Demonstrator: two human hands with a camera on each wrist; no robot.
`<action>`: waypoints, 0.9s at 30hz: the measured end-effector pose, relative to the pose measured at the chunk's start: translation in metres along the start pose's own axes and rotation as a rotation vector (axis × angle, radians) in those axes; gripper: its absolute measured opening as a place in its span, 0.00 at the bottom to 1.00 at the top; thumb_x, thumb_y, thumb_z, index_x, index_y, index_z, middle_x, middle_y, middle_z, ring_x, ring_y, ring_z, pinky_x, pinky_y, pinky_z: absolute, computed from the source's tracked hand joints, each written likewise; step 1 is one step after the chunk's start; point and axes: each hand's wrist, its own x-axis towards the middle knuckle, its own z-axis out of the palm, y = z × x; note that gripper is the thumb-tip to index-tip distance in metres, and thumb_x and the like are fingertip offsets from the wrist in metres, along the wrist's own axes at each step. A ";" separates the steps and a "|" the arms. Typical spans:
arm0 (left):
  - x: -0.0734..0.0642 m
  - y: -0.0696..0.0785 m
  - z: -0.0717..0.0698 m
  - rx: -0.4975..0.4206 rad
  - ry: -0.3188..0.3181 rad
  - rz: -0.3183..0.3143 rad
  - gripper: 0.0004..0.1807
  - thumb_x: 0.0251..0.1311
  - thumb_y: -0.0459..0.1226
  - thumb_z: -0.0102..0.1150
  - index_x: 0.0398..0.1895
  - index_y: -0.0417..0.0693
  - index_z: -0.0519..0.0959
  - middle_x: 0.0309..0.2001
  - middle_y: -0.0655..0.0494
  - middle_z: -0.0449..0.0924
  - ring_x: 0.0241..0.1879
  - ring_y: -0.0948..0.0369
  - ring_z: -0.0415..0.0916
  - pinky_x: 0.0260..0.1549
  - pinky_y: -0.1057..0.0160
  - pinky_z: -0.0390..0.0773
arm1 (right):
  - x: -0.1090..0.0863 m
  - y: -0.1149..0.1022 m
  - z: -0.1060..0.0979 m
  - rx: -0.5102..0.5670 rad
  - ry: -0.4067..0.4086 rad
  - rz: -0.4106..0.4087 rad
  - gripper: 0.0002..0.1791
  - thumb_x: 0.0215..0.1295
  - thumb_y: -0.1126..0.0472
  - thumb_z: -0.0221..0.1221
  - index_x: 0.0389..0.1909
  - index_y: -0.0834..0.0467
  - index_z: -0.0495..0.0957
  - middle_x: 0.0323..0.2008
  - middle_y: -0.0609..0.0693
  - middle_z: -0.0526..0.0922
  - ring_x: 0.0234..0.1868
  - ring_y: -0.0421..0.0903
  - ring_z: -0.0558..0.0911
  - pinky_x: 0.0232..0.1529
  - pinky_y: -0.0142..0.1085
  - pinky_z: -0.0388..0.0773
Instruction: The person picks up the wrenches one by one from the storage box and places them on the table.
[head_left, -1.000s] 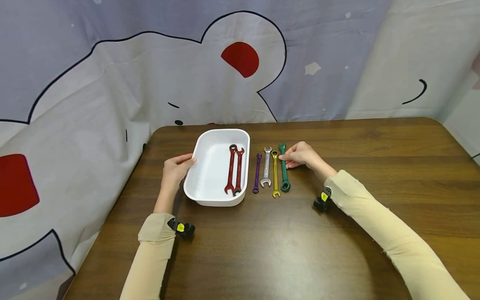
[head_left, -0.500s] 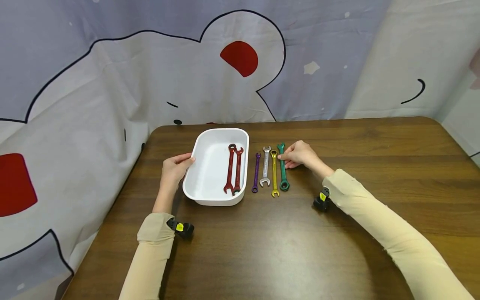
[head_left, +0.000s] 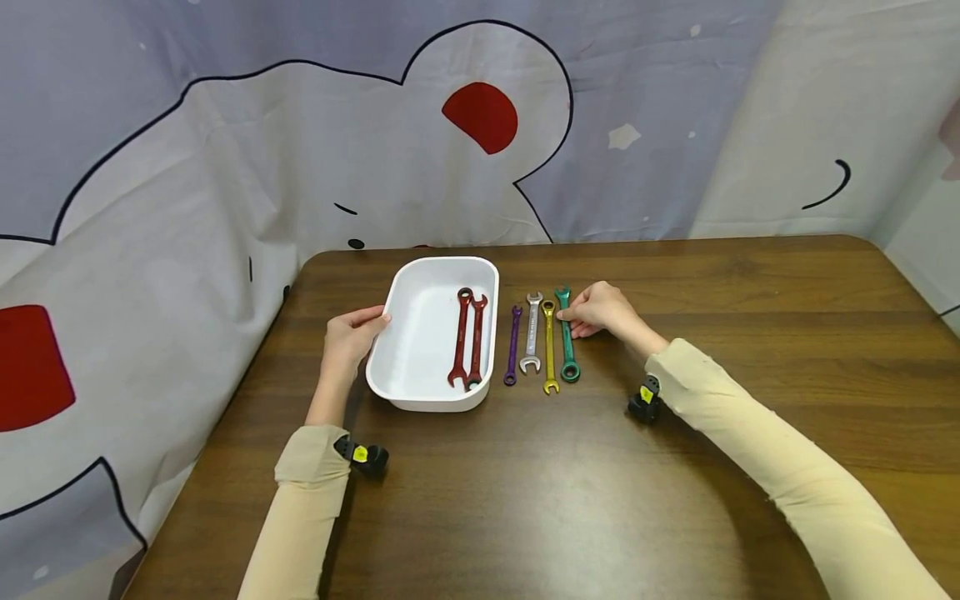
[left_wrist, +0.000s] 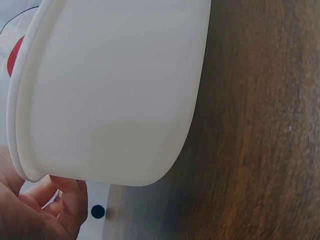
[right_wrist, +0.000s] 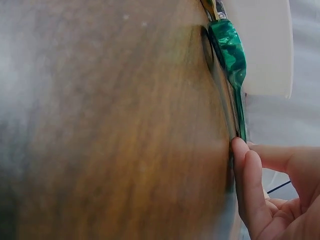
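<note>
The right hand (head_left: 600, 308) pinches the shaft of the green wrench (head_left: 566, 333), which lies flat on the table (head_left: 675, 467), farthest from the white tray (head_left: 420, 400) in a row of four. The left hand (head_left: 348, 337) grips the tray's left rim.

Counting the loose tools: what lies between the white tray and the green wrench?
In the head view, three wrenches lie side by side on the table between the white tray and the green wrench: purple, silver, then yellow.
</note>
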 end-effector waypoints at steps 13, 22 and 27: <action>0.000 0.000 0.001 -0.012 0.000 0.009 0.21 0.63 0.39 0.59 0.59 0.42 0.77 0.59 0.44 0.76 0.52 0.56 0.75 0.36 0.73 0.76 | -0.001 0.000 0.000 -0.057 0.017 -0.022 0.14 0.59 0.56 0.66 0.34 0.64 0.82 0.14 0.45 0.82 0.15 0.36 0.81 0.23 0.30 0.80; 0.001 0.000 0.000 -0.003 0.001 0.000 0.21 0.63 0.40 0.59 0.59 0.43 0.77 0.59 0.44 0.76 0.52 0.56 0.75 0.40 0.70 0.77 | -0.005 -0.003 -0.002 -0.058 0.008 -0.039 0.14 0.60 0.57 0.65 0.35 0.66 0.82 0.15 0.46 0.82 0.16 0.36 0.81 0.23 0.30 0.80; 0.001 0.000 0.000 0.001 0.000 0.009 0.21 0.63 0.40 0.59 0.59 0.43 0.77 0.59 0.44 0.76 0.52 0.56 0.76 0.36 0.72 0.76 | -0.006 -0.004 -0.002 -0.041 0.008 -0.025 0.14 0.60 0.57 0.65 0.36 0.67 0.82 0.14 0.45 0.82 0.16 0.36 0.81 0.24 0.31 0.80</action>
